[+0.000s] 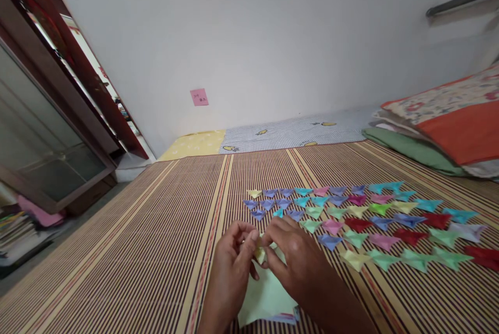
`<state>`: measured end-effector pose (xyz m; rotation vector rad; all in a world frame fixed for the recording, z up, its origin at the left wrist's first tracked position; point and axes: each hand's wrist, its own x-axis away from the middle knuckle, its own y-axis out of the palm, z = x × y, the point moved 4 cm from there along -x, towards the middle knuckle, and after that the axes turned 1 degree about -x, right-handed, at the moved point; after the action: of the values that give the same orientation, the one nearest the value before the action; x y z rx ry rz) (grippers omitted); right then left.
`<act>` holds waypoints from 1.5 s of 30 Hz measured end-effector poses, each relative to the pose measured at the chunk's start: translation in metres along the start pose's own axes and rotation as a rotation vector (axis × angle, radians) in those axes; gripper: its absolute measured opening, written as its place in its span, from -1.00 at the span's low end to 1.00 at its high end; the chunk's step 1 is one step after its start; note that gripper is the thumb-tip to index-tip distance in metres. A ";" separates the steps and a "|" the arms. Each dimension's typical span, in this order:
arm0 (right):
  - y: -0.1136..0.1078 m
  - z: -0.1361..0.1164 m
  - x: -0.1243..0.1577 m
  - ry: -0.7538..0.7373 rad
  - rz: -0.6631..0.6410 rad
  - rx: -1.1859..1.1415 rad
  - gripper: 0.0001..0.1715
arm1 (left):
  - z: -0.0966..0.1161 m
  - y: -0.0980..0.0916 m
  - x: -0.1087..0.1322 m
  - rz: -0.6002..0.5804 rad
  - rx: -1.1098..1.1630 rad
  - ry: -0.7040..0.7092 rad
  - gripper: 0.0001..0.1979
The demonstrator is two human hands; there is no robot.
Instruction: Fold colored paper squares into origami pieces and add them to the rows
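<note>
My left hand (233, 261) and my right hand (297, 256) meet low in the middle of the view, fingers pinched together on a small pale yellow folded paper (260, 254). Under them lies a stack of square paper sheets (267, 297), light green on top. Just beyond and to the right, several small folded paper pieces (362, 214) in purple, blue, green, pink, red and yellow lie in rows on the striped bamboo mat (156, 240).
Folded bedding and a pillow (448, 126) are piled at the right. A checked sheet (296, 133) runs along the white wall, which bears a pink sticky note (199, 97). A glass-fronted cabinet (42, 131) and stacked books (19, 230) stand at the left.
</note>
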<state>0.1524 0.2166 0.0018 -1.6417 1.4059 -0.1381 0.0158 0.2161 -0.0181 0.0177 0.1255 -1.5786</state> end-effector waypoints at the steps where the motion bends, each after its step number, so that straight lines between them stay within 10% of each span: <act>1: 0.000 0.001 0.000 -0.001 0.001 -0.009 -0.78 | 0.001 -0.001 0.000 -0.003 -0.012 0.000 -0.69; 16: -0.008 -0.003 0.001 0.049 0.020 -0.095 -0.78 | 0.004 -0.017 -0.003 -0.002 -0.127 0.026 -0.70; 26: -0.125 0.068 0.052 0.224 0.462 0.111 -0.89 | 0.002 -0.019 -0.008 0.031 -0.111 0.056 -0.71; 32: -0.073 0.084 0.011 0.141 0.088 0.194 -0.79 | 0.000 -0.016 -0.008 0.000 -0.138 0.040 -0.73; 45: 0.023 0.136 -0.016 0.288 -0.194 0.466 -0.67 | -0.006 -0.028 -0.011 0.015 -0.130 0.015 -0.72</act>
<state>0.2135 0.3091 -0.0822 -1.3945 1.2941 -0.7822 -0.0123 0.2275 -0.0208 -0.0709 0.2395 -1.5530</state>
